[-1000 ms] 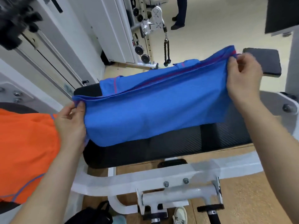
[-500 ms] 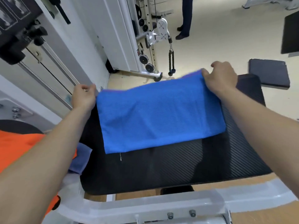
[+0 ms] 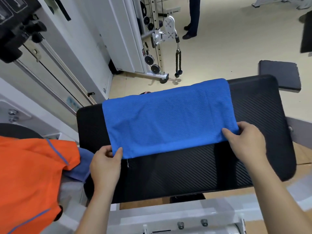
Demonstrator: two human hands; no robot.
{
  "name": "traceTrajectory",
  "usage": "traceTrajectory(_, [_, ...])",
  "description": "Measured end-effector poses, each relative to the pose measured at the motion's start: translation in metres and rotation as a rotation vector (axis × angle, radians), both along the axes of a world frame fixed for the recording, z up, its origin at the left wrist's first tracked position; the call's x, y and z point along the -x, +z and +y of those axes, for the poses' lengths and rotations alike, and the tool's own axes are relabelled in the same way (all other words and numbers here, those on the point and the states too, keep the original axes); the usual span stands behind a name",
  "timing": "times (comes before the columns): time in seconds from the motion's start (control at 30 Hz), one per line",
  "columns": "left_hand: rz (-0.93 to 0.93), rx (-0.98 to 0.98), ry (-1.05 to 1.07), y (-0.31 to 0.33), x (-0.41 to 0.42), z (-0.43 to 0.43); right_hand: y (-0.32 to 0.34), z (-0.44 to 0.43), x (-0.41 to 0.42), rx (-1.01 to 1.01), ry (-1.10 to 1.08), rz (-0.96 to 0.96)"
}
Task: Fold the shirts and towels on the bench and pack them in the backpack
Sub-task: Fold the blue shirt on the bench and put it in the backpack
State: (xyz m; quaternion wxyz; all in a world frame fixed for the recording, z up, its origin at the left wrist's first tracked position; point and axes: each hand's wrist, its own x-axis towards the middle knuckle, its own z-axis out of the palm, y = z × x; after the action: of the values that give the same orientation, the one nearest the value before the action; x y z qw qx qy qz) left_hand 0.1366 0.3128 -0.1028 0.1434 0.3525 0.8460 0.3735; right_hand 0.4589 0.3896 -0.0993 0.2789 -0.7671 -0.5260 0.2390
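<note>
A person's two hands hold the near corners of a folded blue shirt [image 3: 168, 119] lying flat across a black padded desk [image 3: 185, 171] in a gym. The left hand [image 3: 105, 166] pinches the shirt's near left corner, thumb on top of the cloth and fingers curled beneath it. The right hand [image 3: 246, 144] grips the near right corner the same way, thumb laid over the fabric. The shirt covers the far half of the pad, its far edge reaching the pad's far rim, where a sliver of red trim shows; the near half of the pad lies bare between the forearms.

To the left, on a neighbouring section of the seat, an orange shirt [image 3: 28, 174] with thin blue piping lies unfolded, and a blue-grey cloth [image 3: 84, 166] pokes out from under its right edge, just beside the left hand. A white metal frame [image 3: 168, 215] with bolts runs below the pad.

Beyond the pad stands a white cable machine [image 3: 160, 36] with pulleys and a black rope handle [image 3: 178, 59] hanging near the cream floor [image 3: 228, 39]. A dark square mat [image 3: 280, 73] lies at the right, and a standing person's legs [image 3: 193, 17] show at the top
</note>
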Motion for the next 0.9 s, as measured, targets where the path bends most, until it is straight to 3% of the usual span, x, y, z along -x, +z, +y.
traceTrajectory(0.1, [-0.188,-0.122,0.001,0.005,-0.001,-0.001,0.012,0.000,-0.005,-0.007,0.035,0.049])
traceTrajectory(0.17, [-0.500,-0.283,0.022,0.009,0.000,-0.001,0.018,-0.004,-0.010,-0.018,0.032,0.230])
traceTrajectory(0.23, [-0.620,-0.343,0.002,0.008,0.002,-0.001,0.018,-0.010,-0.012,-0.021,0.000,0.474])
traceTrajectory(0.4, [-0.349,-0.230,-0.267,0.000,0.000,-0.024,0.007,-0.037,-0.019,-0.115,-0.081,0.555])
traceTrajectory(0.5, [-0.304,-0.098,-0.354,-0.011,0.002,-0.043,0.001,-0.058,-0.028,-0.062,-0.010,0.562])
traceTrajectory(0.67, [-0.216,0.037,-0.394,-0.011,0.000,-0.057,-0.014,-0.077,-0.038,0.008,0.240,0.347])
traceTrajectory(0.77, [-0.166,0.162,-0.436,-0.007,0.001,-0.058,-0.021,-0.076,-0.043,0.046,0.352,0.113])
traceTrajectory(0.9, [-0.068,0.370,-0.469,0.000,0.002,-0.056,-0.021,-0.067,-0.043,0.023,0.312,-0.060])
